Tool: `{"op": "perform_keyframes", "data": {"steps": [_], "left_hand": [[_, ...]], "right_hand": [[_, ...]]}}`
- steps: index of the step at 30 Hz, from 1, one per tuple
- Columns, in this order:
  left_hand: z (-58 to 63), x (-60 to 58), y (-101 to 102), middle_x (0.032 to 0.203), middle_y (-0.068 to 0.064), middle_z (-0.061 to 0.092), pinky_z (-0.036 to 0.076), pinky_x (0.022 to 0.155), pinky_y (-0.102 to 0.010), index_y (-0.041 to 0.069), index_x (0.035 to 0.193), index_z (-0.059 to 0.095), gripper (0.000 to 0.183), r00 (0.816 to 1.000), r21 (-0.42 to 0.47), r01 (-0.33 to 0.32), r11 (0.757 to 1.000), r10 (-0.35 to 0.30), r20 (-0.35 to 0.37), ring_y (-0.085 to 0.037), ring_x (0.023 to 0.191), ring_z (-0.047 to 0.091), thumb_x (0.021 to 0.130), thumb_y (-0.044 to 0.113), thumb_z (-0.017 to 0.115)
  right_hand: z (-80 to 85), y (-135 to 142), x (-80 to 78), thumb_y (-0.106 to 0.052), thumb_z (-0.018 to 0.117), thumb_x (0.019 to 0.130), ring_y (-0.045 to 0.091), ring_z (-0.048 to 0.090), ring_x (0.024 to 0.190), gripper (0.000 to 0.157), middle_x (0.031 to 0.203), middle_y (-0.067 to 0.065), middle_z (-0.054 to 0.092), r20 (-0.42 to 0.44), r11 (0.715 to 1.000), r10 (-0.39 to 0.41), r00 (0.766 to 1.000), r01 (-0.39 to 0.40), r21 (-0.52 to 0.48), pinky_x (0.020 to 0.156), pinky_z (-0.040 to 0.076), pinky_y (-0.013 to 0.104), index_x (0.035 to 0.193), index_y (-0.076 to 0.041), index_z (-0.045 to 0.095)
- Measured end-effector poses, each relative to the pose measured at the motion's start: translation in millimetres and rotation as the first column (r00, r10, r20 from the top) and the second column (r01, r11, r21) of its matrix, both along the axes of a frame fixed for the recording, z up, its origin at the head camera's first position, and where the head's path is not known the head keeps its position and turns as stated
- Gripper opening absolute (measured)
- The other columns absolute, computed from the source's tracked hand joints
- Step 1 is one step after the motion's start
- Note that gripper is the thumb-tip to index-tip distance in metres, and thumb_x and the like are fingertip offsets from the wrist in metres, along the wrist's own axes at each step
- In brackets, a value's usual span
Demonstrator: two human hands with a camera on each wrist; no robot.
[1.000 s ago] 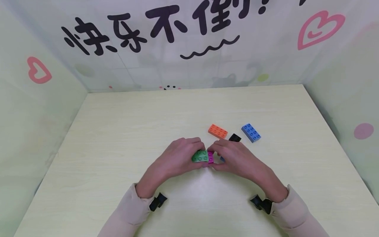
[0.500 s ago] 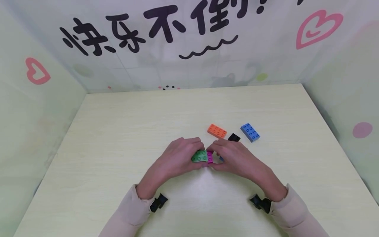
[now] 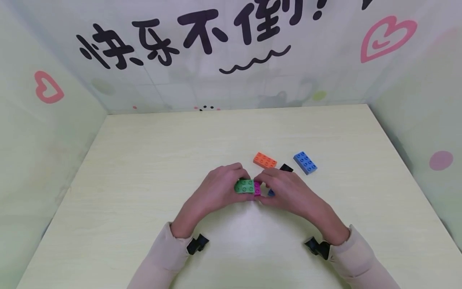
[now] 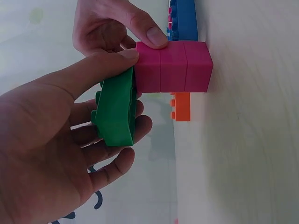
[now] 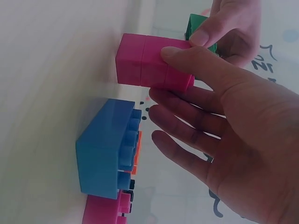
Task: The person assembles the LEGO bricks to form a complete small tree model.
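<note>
My left hand [image 3: 220,186] holds a green toy brick [image 3: 245,186], its studs facing up, between thumb and fingers. The brick lies across the top of a stack of three pink bricks [image 4: 174,67] and juts out to the left. With thumb and fingertips my right hand [image 3: 283,186] grips the upper part of that stack from the right. In the head view only a narrow strip of pink shows between green brick and right hand. Both thumbs press near the stack's top in the right wrist view. A blue brick [image 5: 105,149] lies close beside the right fingers.
Behind the hands lie an orange brick [image 3: 265,160], a partly covered black brick [image 3: 286,167] and another blue brick [image 3: 305,162]. In the right wrist view a loose pink brick [image 5: 100,210] sits by the nearer blue one. A printed cloth wall [image 3: 173,88] stands along the table's back edge.
Both hands and the bricks between them have shifted slightly away from the body, the left hand a bit more. The grips look the same, and the loose bricks have stayed put.
</note>
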State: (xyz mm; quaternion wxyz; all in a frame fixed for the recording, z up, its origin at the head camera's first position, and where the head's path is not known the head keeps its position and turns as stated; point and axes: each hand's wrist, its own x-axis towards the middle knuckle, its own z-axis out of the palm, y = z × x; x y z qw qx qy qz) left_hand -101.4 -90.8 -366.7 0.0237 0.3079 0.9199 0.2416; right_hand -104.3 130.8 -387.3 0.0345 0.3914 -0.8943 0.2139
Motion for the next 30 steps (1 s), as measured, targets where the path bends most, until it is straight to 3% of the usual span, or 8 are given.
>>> {"op": "perform_keyframes", "data": {"steps": [5, 9, 14, 25, 30], "left_hand": [[-1.2, -2.5, 0, 0.091, 0.010, 0.058, 0.044, 0.063, -0.023, 0.016, 0.099, 0.072, 0.037, 0.999, 0.009, -0.009, 1.000, 0.009, 0.036, -0.006, 0.073, 0.052, 0.076, 0.042, 0.084], [-1.1, -2.7, 2, 0.092, 0.010, 0.057, 0.044, 0.064, -0.024, 0.016, 0.100, 0.071, 0.038, 0.998, 0.004, -0.021, 1.000, 0.020, 0.059, -0.007, 0.074, 0.052, 0.076, 0.043, 0.084], [-0.8, -2.1, 3, 0.093, 0.010, 0.057, 0.044, 0.065, -0.024, 0.016, 0.102, 0.071, 0.039, 0.997, -0.021, -0.034, 0.999, 0.035, 0.064, -0.008, 0.075, 0.052, 0.076, 0.043, 0.084], [-0.2, -1.5, 4, 0.092, 0.009, 0.058, 0.044, 0.063, -0.023, 0.015, 0.102, 0.072, 0.040, 0.998, -0.029, -0.030, 0.999, 0.032, 0.060, -0.008, 0.073, 0.052, 0.076, 0.044, 0.083], [-1.0, -1.8, 4, 0.093, 0.009, 0.058, 0.044, 0.063, -0.024, 0.015, 0.102, 0.072, 0.041, 0.997, -0.026, -0.032, 0.999, 0.034, 0.063, -0.007, 0.073, 0.052, 0.076, 0.044, 0.084]], "right_hand": [[1.8, 1, -0.6, -0.034, 0.086, 0.075, 0.008, 0.055, 0.073, 0.040, 0.097, 0.000, 0.067, -0.011, 0.999, -0.027, 1.000, 0.027, 0.043, 0.059, 0.046, 0.022, 0.104, -0.011, 0.071], [8.0, 6, -0.1, -0.036, 0.088, 0.072, 0.014, 0.060, 0.081, 0.045, 0.099, 0.001, 0.067, 0.012, 0.987, -0.100, 0.995, 0.098, 0.124, 0.062, 0.049, 0.026, 0.106, -0.010, 0.072], [11.5, 12, -1.0, -0.039, 0.088, 0.071, 0.015, 0.059, 0.078, 0.046, 0.092, 0.002, 0.067, 0.028, 0.951, -0.176, 0.984, 0.163, 0.264, 0.059, 0.050, 0.027, 0.102, -0.009, 0.072], [10.6, 15, 2.2, -0.043, 0.087, 0.071, 0.015, 0.050, 0.062, 0.046, 0.077, 0.004, 0.062, 0.004, 0.869, -0.230, 0.973, 0.203, 0.451, 0.054, 0.048, 0.028, 0.088, -0.006, 0.066], [9.9, 14, 1.5, -0.040, 0.086, 0.073, 0.014, 0.049, 0.061, 0.043, 0.075, 0.002, 0.059, 0.029, 0.860, -0.229, 0.973, 0.188, 0.474, 0.052, 0.045, 0.027, 0.088, -0.005, 0.066]]}}
